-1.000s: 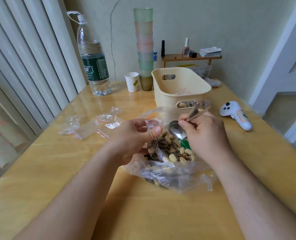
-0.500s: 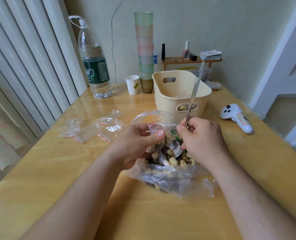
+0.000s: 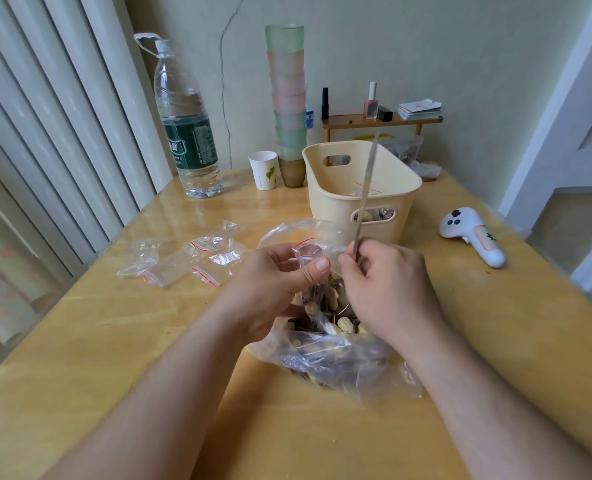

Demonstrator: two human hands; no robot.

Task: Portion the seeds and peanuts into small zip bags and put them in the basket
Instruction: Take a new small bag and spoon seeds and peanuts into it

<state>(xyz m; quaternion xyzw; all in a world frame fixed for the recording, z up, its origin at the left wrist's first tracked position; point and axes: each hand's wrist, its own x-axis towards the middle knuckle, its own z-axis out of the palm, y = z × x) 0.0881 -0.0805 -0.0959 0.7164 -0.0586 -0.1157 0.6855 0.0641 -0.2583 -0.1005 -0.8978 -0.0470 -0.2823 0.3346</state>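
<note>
A large clear bag of seeds and peanuts [image 3: 332,351] lies open on the table in front of me. Over it, my left hand [image 3: 273,285] pinches a small zip bag [image 3: 310,252] with a red strip at its mouth. My right hand [image 3: 388,289] grips a metal spoon [image 3: 365,195] with the handle standing nearly upright; its bowl is hidden down among the nuts. Behind stands the cream basket [image 3: 329,199], with filled bags showing through its handle slot.
Several empty small zip bags [image 3: 190,259] lie at the left. A water bottle [image 3: 185,133], paper cup [image 3: 263,169] and stacked tumblers [image 3: 287,98] stand at the back. A white controller [image 3: 473,233] lies at the right, a small wooden shelf [image 3: 381,121] behind the basket.
The spoon has swung from lying nearly flat above the nuts to standing upright, its bowl pushed down into the large bag. My left hand keeps hold of the small bag.
</note>
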